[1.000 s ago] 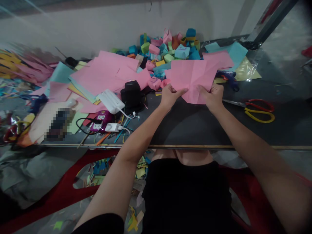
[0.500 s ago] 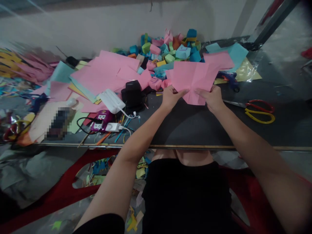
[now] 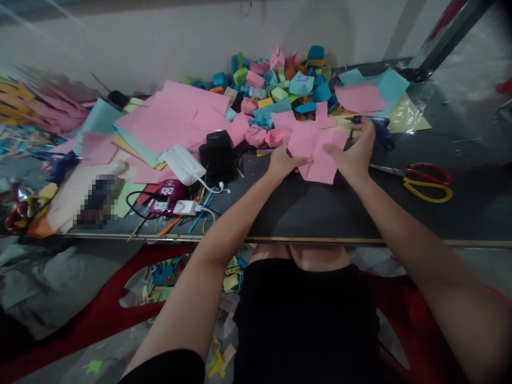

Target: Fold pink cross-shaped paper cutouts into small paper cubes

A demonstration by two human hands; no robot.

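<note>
A creased sheet of pink paper is in front of me, just above or on the dark table. My left hand pinches its lower left edge, thumb on top and fingers partly hidden underneath. On the right, my right hand is spread, its thumb by the paper's right side and its fingers raised away from it. Behind those fingers lies a blue glue gun. Scissors with one red and one yellow handle rest right of my right hand.
Folded paper pieces in many colours are heaped against the wall. Large pink sheets, a black adapter, a white power bank-like block and a purple power socket with cables lie left. The table's front edge is near my lap.
The pink paper has come lower and its upper part has folded or tilted back. My right hand has opened, its fingers lifting off the paper's right side.
</note>
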